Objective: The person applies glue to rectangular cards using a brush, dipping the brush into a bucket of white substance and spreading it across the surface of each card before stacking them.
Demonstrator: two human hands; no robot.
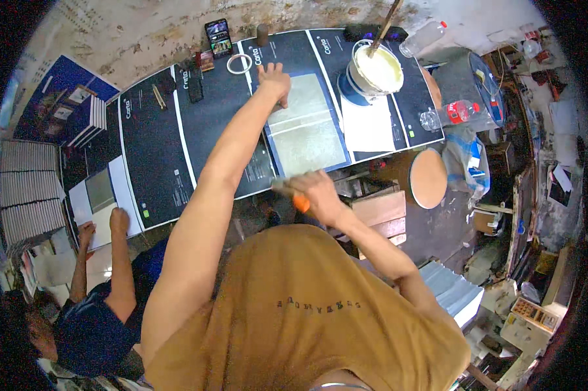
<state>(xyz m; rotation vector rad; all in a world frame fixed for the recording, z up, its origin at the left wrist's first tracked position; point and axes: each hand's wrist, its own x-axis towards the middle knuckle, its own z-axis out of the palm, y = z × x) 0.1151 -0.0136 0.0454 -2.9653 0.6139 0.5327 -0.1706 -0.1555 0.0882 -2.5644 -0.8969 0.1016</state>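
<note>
My left hand [274,83] rests with fingers spread at the far left corner of a book cover [305,120]. The cover lies flat on the table: two grey boards with a narrow strip between them, framed by a dark blue border. Just off the table's near edge, my right hand [320,194] is closed around an orange-handled tool [300,202]. A blurred greyish part of that tool points left, and its exact kind cannot be made out. Right of the cover lies a white sheet [367,127], and on its far end stands a bucket of pale paste [380,70] with a stick in it.
A white tape ring [239,63] and a propped phone [218,37] sit near the wall. Plastic bottles [460,112] lie at the right. Far left, a co-worker's hands [118,221] work on another cover [101,195] beside stacked books [30,189]. A round stool [428,178] stands right.
</note>
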